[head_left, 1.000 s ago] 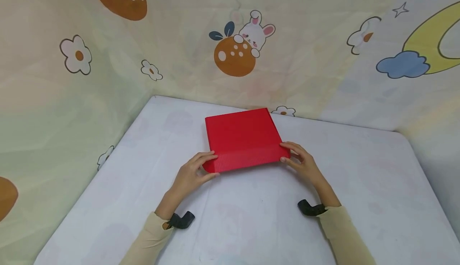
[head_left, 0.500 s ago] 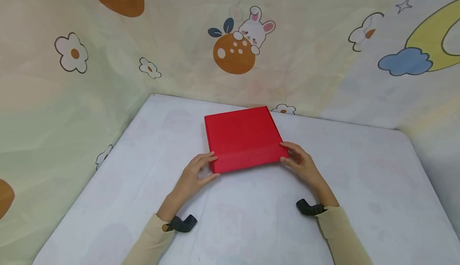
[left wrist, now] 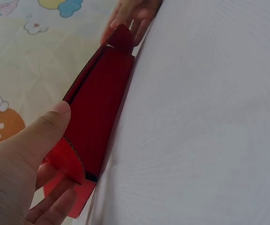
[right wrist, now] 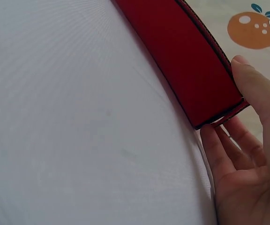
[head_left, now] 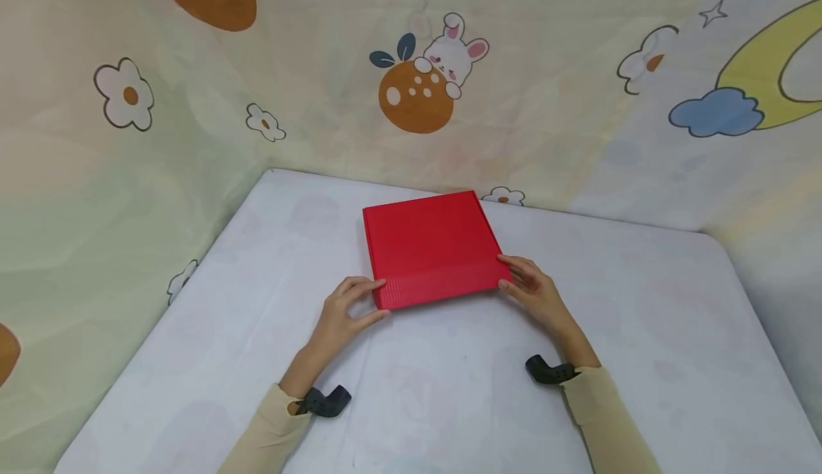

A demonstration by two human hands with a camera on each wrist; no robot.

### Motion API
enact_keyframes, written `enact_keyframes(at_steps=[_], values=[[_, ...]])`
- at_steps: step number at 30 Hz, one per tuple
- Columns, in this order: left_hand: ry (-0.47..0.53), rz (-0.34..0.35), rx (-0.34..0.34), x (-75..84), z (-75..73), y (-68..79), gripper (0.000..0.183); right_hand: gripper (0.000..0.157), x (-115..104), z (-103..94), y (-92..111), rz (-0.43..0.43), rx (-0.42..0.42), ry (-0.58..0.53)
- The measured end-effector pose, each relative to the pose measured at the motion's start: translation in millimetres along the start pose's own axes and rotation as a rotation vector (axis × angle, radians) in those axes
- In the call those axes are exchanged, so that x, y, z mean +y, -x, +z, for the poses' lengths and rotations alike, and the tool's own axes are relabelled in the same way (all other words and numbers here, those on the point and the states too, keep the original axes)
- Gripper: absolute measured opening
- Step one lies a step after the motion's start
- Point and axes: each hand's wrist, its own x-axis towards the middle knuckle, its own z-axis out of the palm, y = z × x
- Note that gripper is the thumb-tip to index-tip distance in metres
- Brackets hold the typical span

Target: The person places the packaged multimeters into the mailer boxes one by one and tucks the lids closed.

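A flat red cardboard box (head_left: 433,245) lies on the white table, its lid down over most of it. Along the front, the lid's edge stands slightly apart from the front wall (left wrist: 100,103). At the front left corner my left hand (head_left: 337,320) pinches the lid's side flap (left wrist: 67,159), thumb at the front edge and fingers on the side. My right hand (head_left: 536,295) grips the front right corner likewise, its thumb (right wrist: 252,79) against the lid edge and its fingers at the box's side. The box's inside is hidden.
The white-covered table (head_left: 449,402) stretches out around the box. Behind it and to the left hangs a printed cloth (head_left: 308,46) with a rabbit, flowers and a moon. Each wrist carries a black camera mount (head_left: 327,401).
The flap that stuck out at the front left corner has folded inward against the box. The right corner has drawn in slightly too. Both hands stay at their corners.
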Motion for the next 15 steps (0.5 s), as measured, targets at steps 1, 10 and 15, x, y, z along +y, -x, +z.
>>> enact_keyframes(at_steps=[1, 10, 15], values=[[0.017, -0.006, -0.001, -0.6, 0.2, -0.2, 0.055, 0.051, -0.4, 0.0, -0.3, 0.005, 0.000, -0.005], [0.100, -0.059, -0.006, 0.2, 0.2, 0.3, 0.055, 0.050, 0.8, -1.5, -0.3, 0.052, 0.003, -0.013], [0.175, -0.086, 0.027, 3.6, -0.8, -0.3, 0.054, 0.049, -0.4, -2.1, 1.1, 0.083, 0.005, -0.022]])
